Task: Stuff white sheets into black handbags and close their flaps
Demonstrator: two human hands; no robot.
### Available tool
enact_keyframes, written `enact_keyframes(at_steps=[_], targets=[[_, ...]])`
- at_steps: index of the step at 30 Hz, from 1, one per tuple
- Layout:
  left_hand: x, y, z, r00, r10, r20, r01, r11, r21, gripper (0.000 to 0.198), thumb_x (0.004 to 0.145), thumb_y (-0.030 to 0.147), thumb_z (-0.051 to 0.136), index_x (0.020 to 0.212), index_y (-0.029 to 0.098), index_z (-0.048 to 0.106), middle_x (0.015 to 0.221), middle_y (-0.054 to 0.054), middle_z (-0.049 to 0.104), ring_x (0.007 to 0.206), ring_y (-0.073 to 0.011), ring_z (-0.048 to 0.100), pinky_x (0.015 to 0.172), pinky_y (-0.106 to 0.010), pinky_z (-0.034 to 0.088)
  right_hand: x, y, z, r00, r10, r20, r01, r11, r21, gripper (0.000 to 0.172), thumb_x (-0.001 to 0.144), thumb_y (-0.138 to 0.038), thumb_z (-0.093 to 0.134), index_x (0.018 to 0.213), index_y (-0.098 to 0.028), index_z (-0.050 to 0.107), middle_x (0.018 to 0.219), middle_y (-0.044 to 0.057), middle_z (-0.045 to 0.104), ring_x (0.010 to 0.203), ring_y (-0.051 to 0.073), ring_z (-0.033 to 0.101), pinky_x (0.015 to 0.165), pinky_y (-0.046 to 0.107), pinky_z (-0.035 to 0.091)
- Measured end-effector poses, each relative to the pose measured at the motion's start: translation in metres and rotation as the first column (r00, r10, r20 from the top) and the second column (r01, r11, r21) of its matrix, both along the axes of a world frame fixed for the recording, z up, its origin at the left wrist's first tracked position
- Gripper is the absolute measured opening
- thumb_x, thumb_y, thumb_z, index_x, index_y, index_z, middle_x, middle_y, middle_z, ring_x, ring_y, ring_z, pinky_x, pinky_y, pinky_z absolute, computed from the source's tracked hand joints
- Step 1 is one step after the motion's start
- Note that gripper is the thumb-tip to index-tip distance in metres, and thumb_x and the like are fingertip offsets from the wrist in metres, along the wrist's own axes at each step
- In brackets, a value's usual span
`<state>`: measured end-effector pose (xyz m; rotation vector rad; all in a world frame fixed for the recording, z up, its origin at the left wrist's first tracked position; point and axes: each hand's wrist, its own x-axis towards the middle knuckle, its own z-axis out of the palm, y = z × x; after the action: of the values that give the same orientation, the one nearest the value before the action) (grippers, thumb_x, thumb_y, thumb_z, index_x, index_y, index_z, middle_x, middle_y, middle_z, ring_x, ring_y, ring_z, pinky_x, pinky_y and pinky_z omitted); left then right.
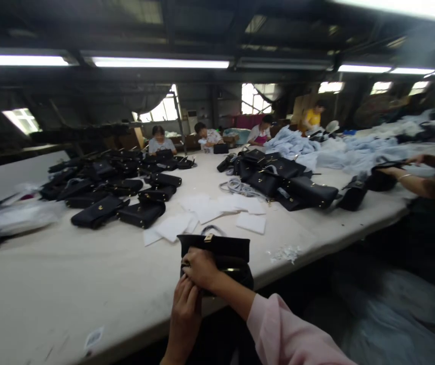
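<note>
We see the bag (245, 276) at our hands, flap (230, 247) raised. Right hand (200, 266) and left hand (186, 299) half-curl together at its left end; can't tell what's pinched. Likely adjusting; next calls for steadying.

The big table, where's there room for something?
On the table, the widest bare patch is near left, between the white plastic and the open black bag. Another lies between the left bag pile and right bag pile, beyond the white sheets. Both piles are crowded.
</note>
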<state>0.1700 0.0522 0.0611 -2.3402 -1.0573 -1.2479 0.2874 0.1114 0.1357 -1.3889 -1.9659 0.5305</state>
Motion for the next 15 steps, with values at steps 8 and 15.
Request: enact_keyframes(at_steps=[8, 15], targets=[[-0.015, 0.032, -0.004, 0.983, -0.091, -0.159, 0.125, 0.967, 0.220, 0.018, 0.087, 0.010, 0.050, 0.099, 0.017, 0.060, 0.093, -0.008, 0.066, 0.094, -0.0229, 0.061, 0.094, -0.041, 0.045, 0.000, -0.003, -0.021, 0.995, -0.019, -0.097, 0.026, 0.997, 0.076, 0.022, 0.085, -0.016, 0.052, 0.086, -0.019, 0.073, 0.088, 0.004, 0.072, 0.082, 0.016, 0.064, 0.076, 0.024, 0.045], [-0.018, 0.039, 0.017, 0.975, 0.019, -0.221, -0.005, 0.998, 0.063, 0.015, 0.091, 0.028, 0.050, 0.084, 0.021, 0.061, 0.076, -0.002, 0.065, 0.077, -0.0210, 0.061, 0.086, -0.039, 0.042, 0.020, -0.019, -0.015, 0.971, -0.214, 0.110, 0.197, 0.969, 0.148, 0.021, 0.086, -0.024, 0.052, 0.083, -0.015, 0.071, 0.088, 0.012, 0.070, 0.079, 0.023, 0.065, 0.070, 0.031, 0.045]])
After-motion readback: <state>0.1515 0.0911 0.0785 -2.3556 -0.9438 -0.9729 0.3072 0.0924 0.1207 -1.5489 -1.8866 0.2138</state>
